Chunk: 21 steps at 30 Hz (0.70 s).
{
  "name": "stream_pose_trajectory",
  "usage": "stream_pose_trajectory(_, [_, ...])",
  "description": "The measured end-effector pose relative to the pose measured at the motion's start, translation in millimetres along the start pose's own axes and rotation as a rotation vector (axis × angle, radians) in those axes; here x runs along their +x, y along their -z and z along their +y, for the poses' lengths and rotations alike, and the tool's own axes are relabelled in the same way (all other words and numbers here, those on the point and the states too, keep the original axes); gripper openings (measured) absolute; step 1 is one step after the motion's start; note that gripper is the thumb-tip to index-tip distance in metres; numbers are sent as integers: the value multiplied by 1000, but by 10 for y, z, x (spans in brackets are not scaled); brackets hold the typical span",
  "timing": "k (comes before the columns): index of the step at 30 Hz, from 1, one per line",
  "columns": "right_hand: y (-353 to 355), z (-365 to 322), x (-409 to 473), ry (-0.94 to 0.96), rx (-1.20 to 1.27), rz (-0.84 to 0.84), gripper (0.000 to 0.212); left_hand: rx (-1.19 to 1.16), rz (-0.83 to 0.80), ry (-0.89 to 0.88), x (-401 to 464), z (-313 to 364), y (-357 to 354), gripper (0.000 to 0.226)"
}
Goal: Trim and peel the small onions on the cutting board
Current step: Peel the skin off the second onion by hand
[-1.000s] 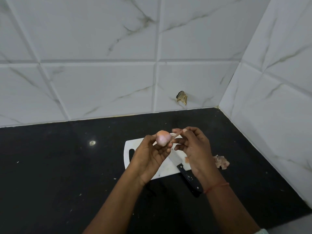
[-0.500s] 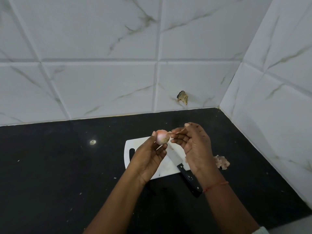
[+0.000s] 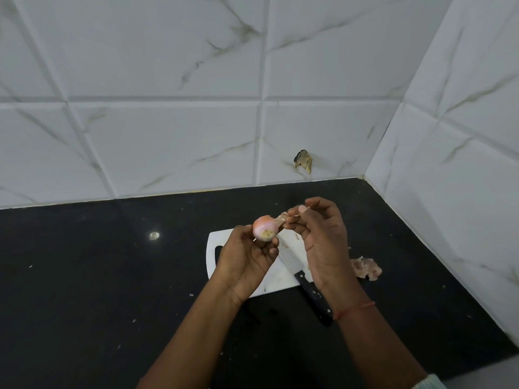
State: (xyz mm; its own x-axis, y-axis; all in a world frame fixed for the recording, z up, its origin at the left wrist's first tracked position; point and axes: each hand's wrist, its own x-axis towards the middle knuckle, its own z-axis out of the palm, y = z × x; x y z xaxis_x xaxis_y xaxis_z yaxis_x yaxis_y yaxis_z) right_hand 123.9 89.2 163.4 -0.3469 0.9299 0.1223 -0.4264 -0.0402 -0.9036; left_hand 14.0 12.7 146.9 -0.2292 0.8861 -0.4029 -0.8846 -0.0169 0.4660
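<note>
Best to keep the left hand [image 3: 247, 259] firm, fingertips curled around the onion [image 3: 264, 228], held up above the board [image 3: 216, 262]. With the right hand [image 3: 323, 240], pinching the loose skin [image 3: 281, 218], better to pull slowly away so it tears off whole. Onion pink, small, cut end pale and yellowish.

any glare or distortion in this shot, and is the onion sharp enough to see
Head view: dim, even light; one small glare spot on the black counter. Wide-angle bend curves the wall tile lines. The onion, held by the left hand, is fairly sharp, its trimmed end visible; the right hand pinches a slightly blurred peel.
</note>
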Motion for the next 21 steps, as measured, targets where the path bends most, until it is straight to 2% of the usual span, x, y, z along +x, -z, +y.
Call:
stream_pose_trajectory(5, [16, 62, -32, 122, -233, -78, 36, 34, 9, -45, 36, -17, 16, 33])
stream_pose_trajectory(12, [42, 53, -31, 224, -394, -88, 32, -9, 11, -70, 29, 23, 41, 33])
stream_pose_trajectory(15, [43, 69, -56, 314, -648, -164, 31, 59, -9, -126, 29, 25, 47, 33])
stream_pose_trajectory(18, [11, 135, -89, 340, -813, -252, 41, 134, -55, -177, -5, 24, 37, 30])
stream_pose_trajectory(21, [-26, 179, -117, 403, -843, -206, 29, 178, -54, -206, -40, 15, 23, 24])
